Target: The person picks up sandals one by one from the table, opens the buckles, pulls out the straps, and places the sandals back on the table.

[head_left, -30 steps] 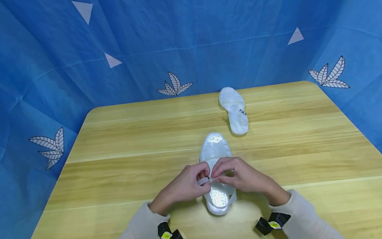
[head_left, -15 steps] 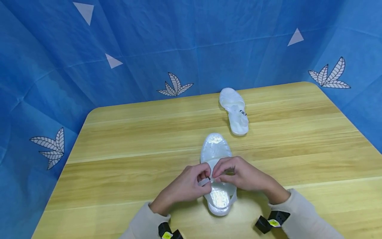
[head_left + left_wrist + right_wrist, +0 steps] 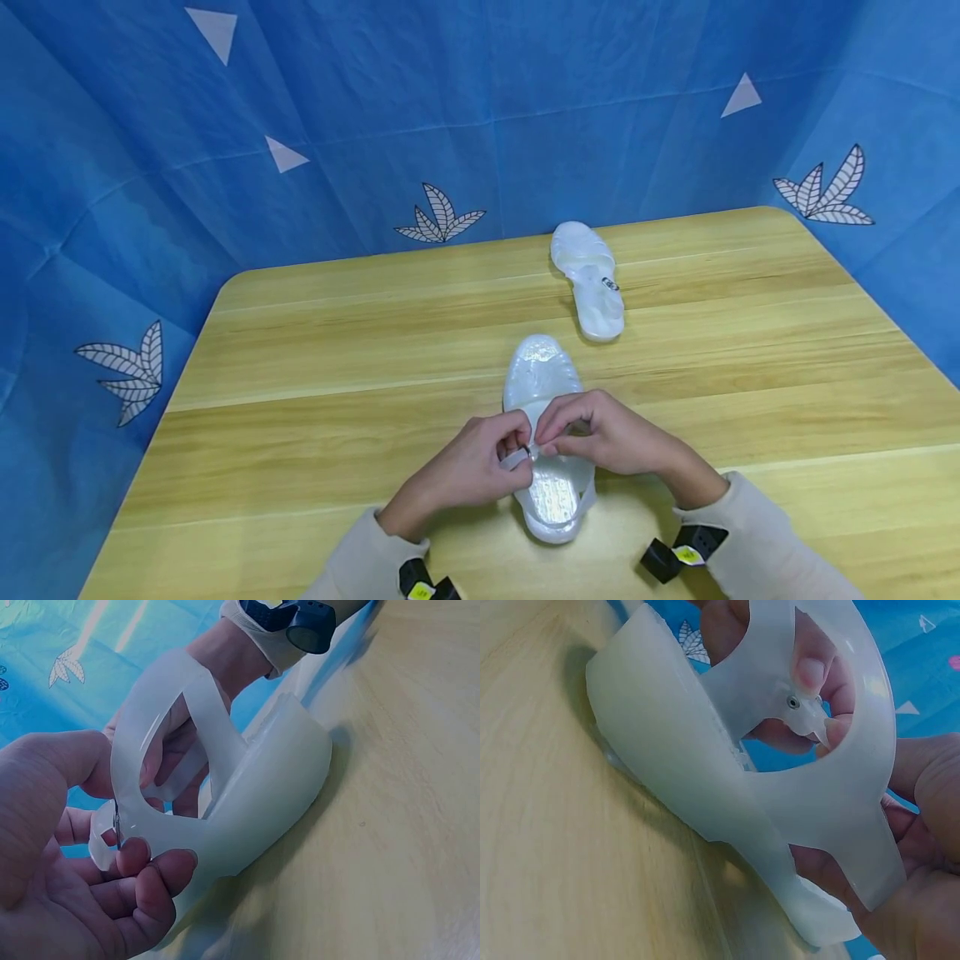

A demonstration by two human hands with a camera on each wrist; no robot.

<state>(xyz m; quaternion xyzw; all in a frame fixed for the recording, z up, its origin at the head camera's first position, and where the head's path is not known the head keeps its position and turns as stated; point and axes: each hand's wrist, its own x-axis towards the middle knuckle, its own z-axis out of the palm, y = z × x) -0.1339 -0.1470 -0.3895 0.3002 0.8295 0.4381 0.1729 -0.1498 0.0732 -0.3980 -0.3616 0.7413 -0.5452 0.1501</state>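
Observation:
A translucent white jelly sandal point(image 3: 542, 367) lies sole down on the table, toe pointing away. Over its middle, my left hand point(image 3: 476, 462) pinches the ankle strap beside a small metal buckle point(image 3: 117, 823), and a loop of the strap shows between finger and thumb. My right hand point(image 3: 611, 433) pinches the strap from the other side, with thumb and index finger close to the left fingertips. A small metal stud point(image 3: 793, 702) shows by the left fingers in the right wrist view. How far the strap end passes through the buckle is hidden by the fingers.
A second white sandal point(image 3: 598, 310) lies farther back, right of centre, with a dark printed mark near its strap. Blue patterned cloth point(image 3: 480, 108) hangs behind the wooden table point(image 3: 337, 333). Black wrist cameras point(image 3: 678, 557) are worn on both wrists.
Both hands stay at the strap with almost the same grip. My right hand shifts very slightly away from me. Neither sandal visibly moves on the table.

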